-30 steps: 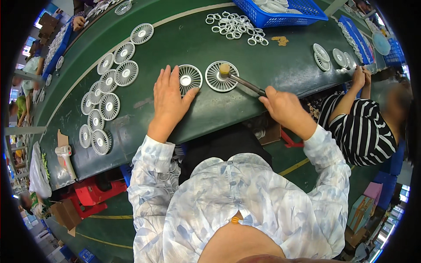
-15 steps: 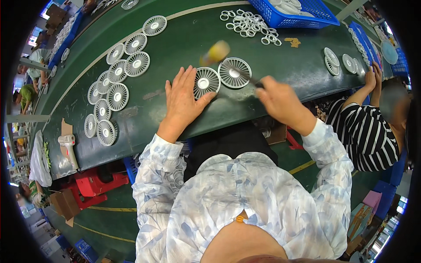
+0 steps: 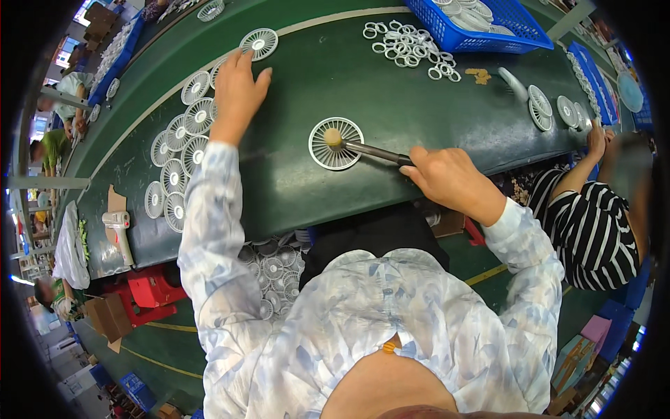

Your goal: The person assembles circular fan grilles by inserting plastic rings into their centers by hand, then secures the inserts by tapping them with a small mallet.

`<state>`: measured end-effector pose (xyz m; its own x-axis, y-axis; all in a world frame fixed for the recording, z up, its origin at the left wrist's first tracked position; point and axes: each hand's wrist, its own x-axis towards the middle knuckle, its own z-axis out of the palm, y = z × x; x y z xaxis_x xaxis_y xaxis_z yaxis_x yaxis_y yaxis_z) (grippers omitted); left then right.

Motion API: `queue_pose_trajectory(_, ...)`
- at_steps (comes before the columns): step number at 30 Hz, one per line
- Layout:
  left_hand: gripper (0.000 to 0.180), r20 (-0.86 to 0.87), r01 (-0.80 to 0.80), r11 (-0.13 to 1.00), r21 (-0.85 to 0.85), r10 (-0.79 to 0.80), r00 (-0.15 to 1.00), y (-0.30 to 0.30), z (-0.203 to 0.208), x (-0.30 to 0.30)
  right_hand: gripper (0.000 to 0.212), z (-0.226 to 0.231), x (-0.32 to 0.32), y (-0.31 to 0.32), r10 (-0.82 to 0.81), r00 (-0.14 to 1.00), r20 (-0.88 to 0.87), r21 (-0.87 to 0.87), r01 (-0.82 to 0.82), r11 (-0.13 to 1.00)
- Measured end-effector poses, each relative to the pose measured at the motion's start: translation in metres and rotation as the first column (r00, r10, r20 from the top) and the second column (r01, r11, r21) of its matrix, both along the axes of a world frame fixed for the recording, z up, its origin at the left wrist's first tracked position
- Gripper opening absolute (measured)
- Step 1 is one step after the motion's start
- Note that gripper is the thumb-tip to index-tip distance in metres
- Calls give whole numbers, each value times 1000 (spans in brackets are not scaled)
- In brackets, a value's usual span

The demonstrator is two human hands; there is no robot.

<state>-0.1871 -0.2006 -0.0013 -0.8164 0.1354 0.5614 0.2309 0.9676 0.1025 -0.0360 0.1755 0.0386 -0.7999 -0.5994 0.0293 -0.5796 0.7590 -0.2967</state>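
My right hand (image 3: 450, 178) grips the dark handle of a mallet (image 3: 377, 151). Its yellowish head rests over the hub of a round white fan grille (image 3: 322, 155) lying on the green worktable (image 3: 293, 202). Over to the left, my left hand (image 3: 239, 91) reaches across a cluster of similar grilles (image 3: 174, 176), its fingers apart and its thumb stretched out. Its fingertips lie just short of the farthest grille (image 3: 259, 45). Grilles under that hand are partly hidden, and nothing shows between its fingers.
Small white rings (image 3: 408, 45) lie at the far side by a blue basket (image 3: 481, 35) of white parts. More grilles (image 3: 539, 108) sit at the right, near a co-worker in a striped top (image 3: 586, 230). A handheld tool (image 3: 118, 234) lies at the table's left end.
My left hand has left the grilles in front of me and moved far left. One grille lies there instead of two. The mallet has come down onto it. A blurred white piece appears at right.
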Motion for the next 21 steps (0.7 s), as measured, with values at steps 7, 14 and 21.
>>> queue_pose_trajectory(7,62,360,-283,930,-236,354,863,4,-12,-68,28,-18,14,13,-99,993,56,-55,102,993)
queue_pose_trajectory(14,57,274,146,986,75,-161,948,49,-24,51,25,-12,36,93,-398,917,-37,26,399,917)
queue_pose_trajectory(21,95,343,172,921,349,-297,891,87,-10,118,22,7,8,20,-279,956,-85,-374,229,899)
